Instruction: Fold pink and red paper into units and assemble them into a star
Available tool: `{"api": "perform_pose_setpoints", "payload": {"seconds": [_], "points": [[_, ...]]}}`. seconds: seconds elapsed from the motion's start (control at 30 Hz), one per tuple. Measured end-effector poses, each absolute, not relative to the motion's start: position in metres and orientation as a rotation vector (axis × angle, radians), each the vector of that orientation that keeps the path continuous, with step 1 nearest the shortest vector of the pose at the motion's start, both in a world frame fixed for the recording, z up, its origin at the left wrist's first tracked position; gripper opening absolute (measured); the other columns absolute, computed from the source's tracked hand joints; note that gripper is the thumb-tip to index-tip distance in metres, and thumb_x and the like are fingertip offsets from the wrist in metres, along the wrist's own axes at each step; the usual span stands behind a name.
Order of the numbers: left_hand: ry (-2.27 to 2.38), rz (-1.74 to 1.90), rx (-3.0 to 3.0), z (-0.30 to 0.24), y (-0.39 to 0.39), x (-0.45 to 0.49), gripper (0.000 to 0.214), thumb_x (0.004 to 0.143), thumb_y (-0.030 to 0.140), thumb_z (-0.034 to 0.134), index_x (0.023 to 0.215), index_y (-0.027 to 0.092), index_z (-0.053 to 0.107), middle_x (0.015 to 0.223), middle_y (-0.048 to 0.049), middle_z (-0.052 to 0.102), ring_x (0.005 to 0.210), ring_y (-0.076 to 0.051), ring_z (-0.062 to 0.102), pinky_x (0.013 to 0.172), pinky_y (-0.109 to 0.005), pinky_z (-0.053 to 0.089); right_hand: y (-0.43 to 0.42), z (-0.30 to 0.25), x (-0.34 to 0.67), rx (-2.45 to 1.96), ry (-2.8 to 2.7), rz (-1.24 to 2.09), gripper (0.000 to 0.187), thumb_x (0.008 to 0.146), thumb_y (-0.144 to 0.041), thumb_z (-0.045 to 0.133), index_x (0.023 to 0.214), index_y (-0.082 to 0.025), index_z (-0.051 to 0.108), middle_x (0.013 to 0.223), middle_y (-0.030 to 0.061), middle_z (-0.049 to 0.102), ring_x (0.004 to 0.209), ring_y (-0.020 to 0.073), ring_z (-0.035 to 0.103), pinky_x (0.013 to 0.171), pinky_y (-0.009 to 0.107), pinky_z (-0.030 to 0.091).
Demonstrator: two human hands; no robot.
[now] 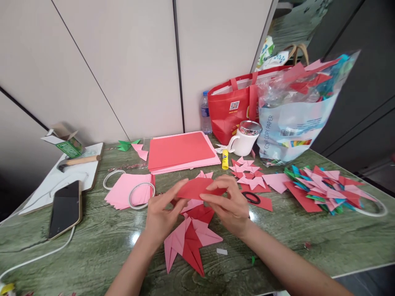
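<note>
Between my two hands a small piece of red paper [193, 188] is held up above the table. My left hand [165, 211] pinches its left end between thumb and fingers. On the other end, my right hand [228, 205] grips with thumb and fingers closed. Beneath the hands lies a folded star of pink and red paper points [191, 242], its far part partly hidden by the hands and the held sheet. A small white scrap [221, 251] rests by its right side.
Pink squares [119, 191] under a tape ring [142, 196] lie left, near a phone [65, 209] and hammer [78, 162]. Large red sheets [182, 150] lie behind. A glue stick [225, 160], mug [245, 139], red bag [228, 113] and folded-paper pile [330, 189] stand right.
</note>
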State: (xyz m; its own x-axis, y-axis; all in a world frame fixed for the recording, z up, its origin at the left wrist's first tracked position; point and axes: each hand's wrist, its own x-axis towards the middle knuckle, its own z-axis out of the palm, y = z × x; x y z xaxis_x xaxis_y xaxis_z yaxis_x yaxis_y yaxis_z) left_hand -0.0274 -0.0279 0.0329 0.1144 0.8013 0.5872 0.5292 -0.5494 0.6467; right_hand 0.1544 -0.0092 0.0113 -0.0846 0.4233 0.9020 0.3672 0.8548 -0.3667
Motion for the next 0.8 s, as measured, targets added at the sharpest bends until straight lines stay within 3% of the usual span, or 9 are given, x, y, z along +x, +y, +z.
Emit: {"api": "perform_pose_setpoints", "payload": {"seconds": [0.2,0.43,0.5,0.57,0.63,0.8], "points": [[1.12,1.437,2.023,0.031,-0.026,-0.027,0.022,0.075,0.013,0.064,0.09,0.026,0.073,0.077,-0.0003,0.075,0.061,-0.014,0.068,0.058,-0.021,0.054,-0.009,0.006,0.154,-0.645,-1.713,0.085,0.027,0.078,-0.006,0.06,0.087,-0.029,0.07,0.087,0.0034,0.059,0.086,0.0195,0.051,0.076,0.04,0.045],[1.136,1.45,1.913,0.035,-0.026,-0.026,0.024,0.072,0.01,0.065,0.084,0.029,0.074,0.075,0.0007,0.075,0.063,-0.016,0.069,0.058,-0.023,0.055,-0.001,0.005,0.153,-0.728,-1.566,0.71,0.004,0.07,-0.023,0.072,0.073,-0.024,0.069,0.127,0.0064,0.047,0.117,0.0259,0.046,0.095,0.045,0.04],[1.155,1.427,1.885,0.037,-0.026,-0.024,0.021,0.07,0.011,0.068,0.079,0.029,0.075,0.073,0.0008,0.074,0.06,-0.016,0.068,0.058,-0.023,0.054,-0.001,0.006,0.152,-0.788,-1.529,0.855,0.009,0.065,-0.027,0.076,0.07,-0.023,0.069,0.119,0.0072,0.055,0.109,0.0251,0.052,0.092,0.043,0.043],[1.167,1.424,1.871,0.037,-0.026,-0.023,0.019,0.069,0.011,0.068,0.075,0.028,0.075,0.073,0.0008,0.074,0.06,-0.016,0.069,0.059,-0.023,0.054,-0.001,0.006,0.151,-0.85,-1.488,0.969,0.013,0.063,-0.03,0.077,0.067,-0.022,0.068,0.092,0.0055,0.065,0.086,0.0204,0.061,0.077,0.036,0.049],[1.184,1.434,1.85,0.036,-0.026,-0.023,0.019,0.07,0.011,0.067,0.072,0.029,0.075,0.074,0.0009,0.074,0.063,-0.017,0.07,0.062,-0.024,0.055,-0.001,0.005,0.15,-0.873,-1.457,1.043,0.014,0.063,-0.032,0.076,0.066,-0.021,0.068,0.071,0.0016,0.064,0.066,0.0157,0.059,0.063,0.03,0.049],[1.243,1.429,1.71,0.029,-0.026,-0.019,0.016,0.068,0.014,0.07,0.073,0.029,0.075,0.075,0.0024,0.074,0.066,-0.016,0.07,0.063,-0.022,0.054,-0.001,0.001,0.149,-0.917,-1.381,1.008,0.017,0.068,-0.031,0.071,0.061,-0.018,0.062,0.062,-0.001,0.06,0.058,0.0116,0.052,0.056,0.024,0.043]]}}
